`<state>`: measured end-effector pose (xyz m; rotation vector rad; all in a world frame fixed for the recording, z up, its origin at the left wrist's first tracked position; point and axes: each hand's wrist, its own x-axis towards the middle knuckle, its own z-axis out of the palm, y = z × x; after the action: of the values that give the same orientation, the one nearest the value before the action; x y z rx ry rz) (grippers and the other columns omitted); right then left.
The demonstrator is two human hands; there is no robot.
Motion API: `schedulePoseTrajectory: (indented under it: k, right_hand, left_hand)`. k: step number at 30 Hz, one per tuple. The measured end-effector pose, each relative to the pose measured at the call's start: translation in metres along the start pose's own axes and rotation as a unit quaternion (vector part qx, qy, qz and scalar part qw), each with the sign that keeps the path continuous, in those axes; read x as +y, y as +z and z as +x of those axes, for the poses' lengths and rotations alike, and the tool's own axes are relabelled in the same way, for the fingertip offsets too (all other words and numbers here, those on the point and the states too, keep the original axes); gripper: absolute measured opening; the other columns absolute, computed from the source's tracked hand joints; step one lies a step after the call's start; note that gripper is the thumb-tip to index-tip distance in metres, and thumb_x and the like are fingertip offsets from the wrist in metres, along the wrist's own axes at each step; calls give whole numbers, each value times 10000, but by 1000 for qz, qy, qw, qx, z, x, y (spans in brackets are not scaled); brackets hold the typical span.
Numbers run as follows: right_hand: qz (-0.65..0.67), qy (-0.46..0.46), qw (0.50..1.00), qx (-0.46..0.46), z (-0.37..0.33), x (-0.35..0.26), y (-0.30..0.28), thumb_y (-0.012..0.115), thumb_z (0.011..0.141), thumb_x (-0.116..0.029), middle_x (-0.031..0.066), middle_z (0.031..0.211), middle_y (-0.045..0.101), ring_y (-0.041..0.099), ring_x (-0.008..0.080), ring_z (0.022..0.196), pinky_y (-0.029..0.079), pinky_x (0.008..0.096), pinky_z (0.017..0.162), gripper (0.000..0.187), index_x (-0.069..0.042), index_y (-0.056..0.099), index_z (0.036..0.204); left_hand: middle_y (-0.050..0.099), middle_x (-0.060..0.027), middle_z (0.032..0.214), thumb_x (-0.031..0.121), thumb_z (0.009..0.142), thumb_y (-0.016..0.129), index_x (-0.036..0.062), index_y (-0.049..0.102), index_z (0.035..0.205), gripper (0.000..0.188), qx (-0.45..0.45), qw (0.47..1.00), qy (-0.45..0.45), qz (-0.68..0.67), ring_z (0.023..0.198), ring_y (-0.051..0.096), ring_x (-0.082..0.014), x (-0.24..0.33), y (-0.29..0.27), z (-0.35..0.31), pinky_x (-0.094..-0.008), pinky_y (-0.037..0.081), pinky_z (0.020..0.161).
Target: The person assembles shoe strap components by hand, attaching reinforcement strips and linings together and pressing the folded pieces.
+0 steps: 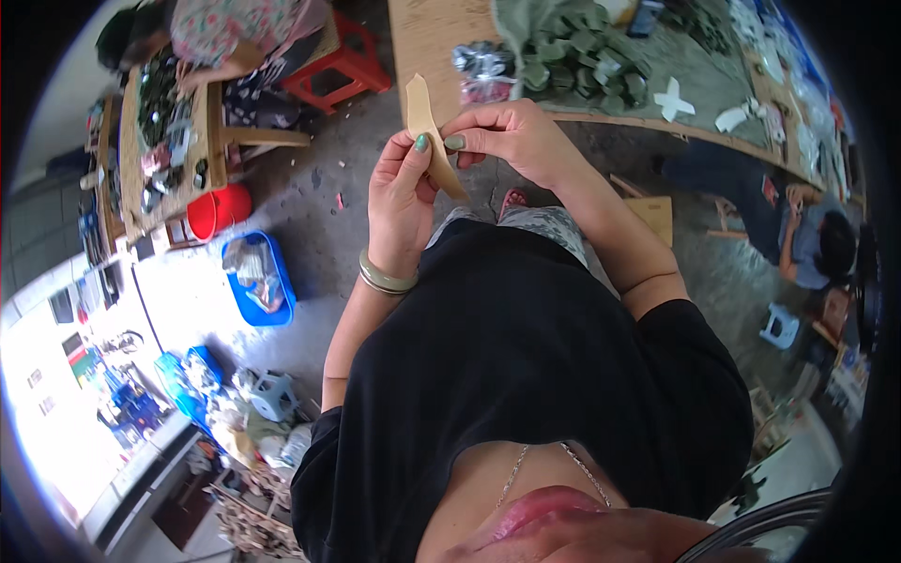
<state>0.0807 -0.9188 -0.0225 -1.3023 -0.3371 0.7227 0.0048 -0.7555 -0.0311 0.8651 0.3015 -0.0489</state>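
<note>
A narrow tan strip, smooth and slightly curved with a pointed upper end, is held up in front of me over the floor. My left hand is closed around its middle, thumb on top and fingers behind. The lower end of the strip hangs out below that thumb. Against the strip's right edge, my right hand pinches with thumb and forefinger; the fingertips partly hide what lies between them. I cannot make out whether the strip is paper, tape or leather.
A wooden table ahead bears a pile of dark green pieces and a white cross-shaped piece. At left are a red stool, a red bucket and a blue bin. People sit at far left and right.
</note>
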Motion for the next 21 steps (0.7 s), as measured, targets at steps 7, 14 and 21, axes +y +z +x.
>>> schedulePoseTrajectory:
  k: [7, 14, 21]
  right_hand:
    - [-52, 5, 995, -86, 42, 17, 123, 594, 904, -115, 37, 894, 655, 618, 101, 757, 505, 227, 716, 204, 17, 664, 1043]
    - [-62, 20, 984, -166, 78, 26, 240, 591, 907, -114, 32, 874, 656, 613, 92, 742, 501, 222, 704, 198, 15, 666, 1037]
    - [-106, 49, 970, -215, 102, 43, 337, 595, 906, -123, 32, 819, 657, 615, 90, 722, 495, 220, 693, 189, 13, 666, 1016]
  left_hand:
    - [638, -65, 969, 117, 948, 546, 41, 539, 1078, 150, 21, 996, 75, -33, 868, 639, -168, 54, -96, -62, -302, 522, 790]
    - [636, -95, 995, 118, 951, 536, 34, 531, 1095, 167, 32, 989, 99, -109, 894, 654, -210, 113, -182, -121, -351, 533, 839]
    - [634, -95, 996, 121, 953, 532, 29, 530, 1093, 168, 66, 976, 145, -147, 897, 654, -206, 146, -257, -171, -356, 537, 843]
